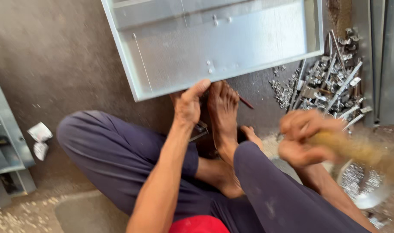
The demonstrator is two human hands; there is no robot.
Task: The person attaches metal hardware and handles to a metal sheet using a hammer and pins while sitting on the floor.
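I sit on the floor with my legs folded, in dark blue trousers. My left hand [189, 105] grips the near rim of a large grey sheet-metal tray [214, 47], thumb up against its edge, beside my bare foot [223, 112]. A small metal piece [200, 130] lies just under that hand. My right hand [307, 138] is closed around the wooden handle of a hammer [356, 151], which is blurred with motion; its metal head sits low at the right, by the floor.
A heap of metal brackets, rods and screws [330, 77] lies on the floor at the right. A red pencil-like stick [246, 102] pokes out by my foot. Grey metal frames [7, 142] stand at the left, with crumpled paper [39, 133] nearby.
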